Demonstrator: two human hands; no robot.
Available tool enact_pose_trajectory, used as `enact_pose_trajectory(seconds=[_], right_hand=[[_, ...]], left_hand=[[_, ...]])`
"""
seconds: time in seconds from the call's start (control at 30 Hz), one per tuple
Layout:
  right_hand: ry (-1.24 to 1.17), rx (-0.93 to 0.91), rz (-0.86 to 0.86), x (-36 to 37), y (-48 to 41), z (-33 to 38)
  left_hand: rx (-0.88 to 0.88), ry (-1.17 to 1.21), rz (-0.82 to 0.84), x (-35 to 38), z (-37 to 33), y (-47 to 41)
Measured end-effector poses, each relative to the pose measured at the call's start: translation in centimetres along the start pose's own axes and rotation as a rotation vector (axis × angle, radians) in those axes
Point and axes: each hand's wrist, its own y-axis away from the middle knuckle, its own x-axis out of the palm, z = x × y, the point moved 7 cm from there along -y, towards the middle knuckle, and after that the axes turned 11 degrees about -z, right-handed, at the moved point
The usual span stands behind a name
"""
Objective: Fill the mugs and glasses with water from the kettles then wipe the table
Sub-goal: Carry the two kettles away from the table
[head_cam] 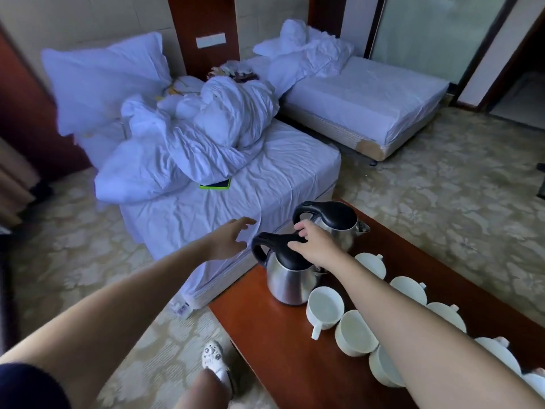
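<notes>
The near kettle [287, 278] stands on the counter [280, 343], with the second kettle [330, 216] just behind it and white mugs [324, 308] beside it on its right. The right hand [317, 246] hovers open over its black lid [278, 249], fingers spread. The left hand [230, 237] hangs open to its left, holding nothing.

The near kettle [287, 277], steel with a black lid and handle, stands upright at the far end of the reddish wooden table [280, 352]. The matching far kettle [331, 221] stands just behind it. White mugs [324, 308] stand upright in two rows to the near right.
</notes>
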Motion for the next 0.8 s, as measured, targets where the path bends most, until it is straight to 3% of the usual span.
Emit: enact_pose_trajectory(seconds=[0.2,0.43,0.67,0.8], right_hand=[[0.014,0.008,-0.025,0.8,-2.8,1.9],[0.007,0.161,-0.223,1.4,-7.0,3.4],[-0.07,0.437,-0.473,4.4,-7.7,6.2],[-0.111,0.517,-0.52,5.8,-6.9,7.7]], left_hand=[[0.089,-0.049,0.013,-2.6,1.9,-3.8],[0.297,-0.001,0.064,-5.0,3.5,-12.7],[0.525,0.002,0.263,-5.9,5.4,-16.3],[0.549,0.086,0.367,-6.2,5.7,-17.0]])
